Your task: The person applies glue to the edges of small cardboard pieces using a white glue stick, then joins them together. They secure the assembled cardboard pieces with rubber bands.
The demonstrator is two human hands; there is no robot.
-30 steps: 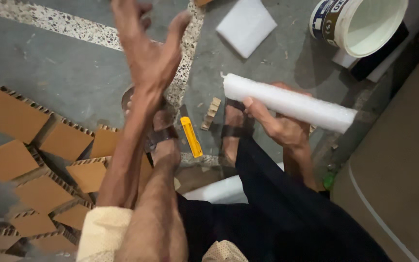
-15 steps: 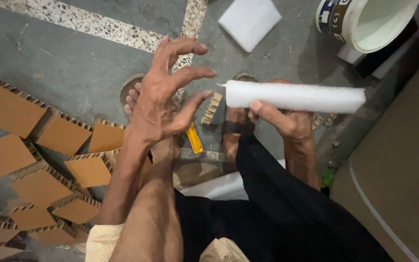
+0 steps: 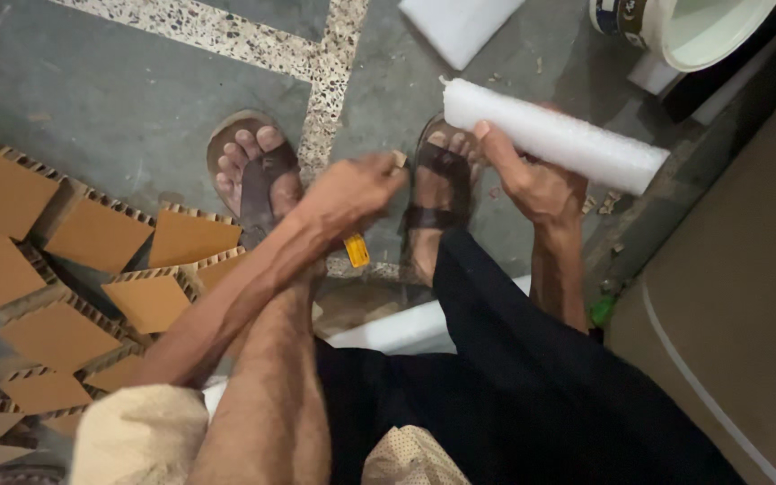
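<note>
- Right hand (image 3: 532, 184): closed around the near side of a white foam roll (image 3: 554, 135), thumb up over the roll's left part, fingers hidden beneath it. The hand is raised above the floor, just right of the right foot.
- White foam roll: a long cylinder with a pebbled surface, lying slantwise from upper left to lower right. Its left end hangs above the toes of the right sandal (image 3: 437, 184); its right end points towards the dark edge at the right.
- Left hand (image 3: 352, 189): curled into a loose fist, knuckles uppermost, with a small tan piece (image 3: 398, 159) pinched at the fingertips. The piece is too small to identify. The hand sits between the two feet, above the speckled floor strip (image 3: 325, 81).
- Yellow tool (image 3: 357, 251): only its yellow end shows, below the left wrist; the rest is hidden by the forearm. It appears to lie on the floor.
- Left sandal (image 3: 258, 175): brown, on a grey floor, toes pointing away.
- Cardboard pieces (image 3: 92, 278): many brown corrugated cut-offs, spread on the floor to the left, some overlapping.
- White bucket (image 3: 693, 27): upper right, tilted, its pale inside in view.
- White foam sheet (image 3: 460, 27): flat on the floor at the top edge, well apart from the hands.
- White block (image 3: 406, 328): beneath the legs, partly covered by dark trousers.
</note>
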